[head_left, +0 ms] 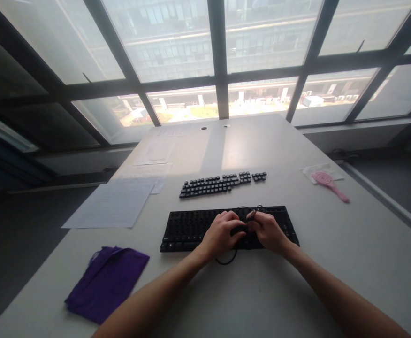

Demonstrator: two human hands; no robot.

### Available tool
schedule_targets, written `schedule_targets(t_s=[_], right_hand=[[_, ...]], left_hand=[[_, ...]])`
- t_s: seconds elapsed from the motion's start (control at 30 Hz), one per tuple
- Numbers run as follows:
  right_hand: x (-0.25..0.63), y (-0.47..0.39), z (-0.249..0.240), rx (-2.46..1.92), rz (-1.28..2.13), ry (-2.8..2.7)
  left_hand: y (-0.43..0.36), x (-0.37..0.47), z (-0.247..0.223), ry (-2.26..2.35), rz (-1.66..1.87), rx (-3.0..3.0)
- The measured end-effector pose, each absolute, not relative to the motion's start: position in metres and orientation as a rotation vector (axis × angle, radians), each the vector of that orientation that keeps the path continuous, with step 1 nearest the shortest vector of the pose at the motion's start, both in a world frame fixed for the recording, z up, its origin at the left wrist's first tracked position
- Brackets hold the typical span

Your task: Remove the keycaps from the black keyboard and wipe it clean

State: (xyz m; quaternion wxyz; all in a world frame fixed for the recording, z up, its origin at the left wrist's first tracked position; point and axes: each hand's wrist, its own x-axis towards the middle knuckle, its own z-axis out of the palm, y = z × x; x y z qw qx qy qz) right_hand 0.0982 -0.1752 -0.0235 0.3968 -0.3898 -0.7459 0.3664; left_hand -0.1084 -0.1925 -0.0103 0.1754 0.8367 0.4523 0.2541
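Note:
A black keyboard [191, 227] lies in front of me on the table, many of its key positions looking bare. Over its right half my left hand [224, 232] is curled, thumb and fingers closing round something dark that blends into the keyboard. Close beside it, my right hand [267, 230] pinches a small dark piece between thumb and fingers; its kind is unclear. A thin black cable [228, 261] loops out from under the keyboard's front edge. Behind the keyboard, loose black keycaps [207, 186] are laid out in rows and groups.
A folded purple cloth [107, 281] lies at the front left, with printed paper sheets [110, 204] beyond it. On the right, a pink hairbrush [328, 184] rests partly on a clear plastic wrapper [334, 171]. Large windows [219, 61] stand behind the white table [262, 150].

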Motion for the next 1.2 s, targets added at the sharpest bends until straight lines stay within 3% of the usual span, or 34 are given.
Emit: schedule_targets(t_s=[0.3,0.83,1.03,1.2], right_hand=[[0.099,-0.174,-0.024,-0.973,1.159,-1.532],[0.102,-0.166,-0.022,-0.918,1.142,-1.195],[0.097,-0.171,-0.021,-0.858,1.189,-1.335],[0.097,-0.170,-0.025,-0.852,1.226,-1.330]], left_hand=[[-0.190,-0.110,-0.015,1.259,0.814,2.214],[-0.190,-0.115,0.008,1.317,1.003,2.093],[-0.131,-0.118,0.025,1.518,0.990,2.324],[-0.078,-0.105,0.015,1.640,0.747,2.509]])
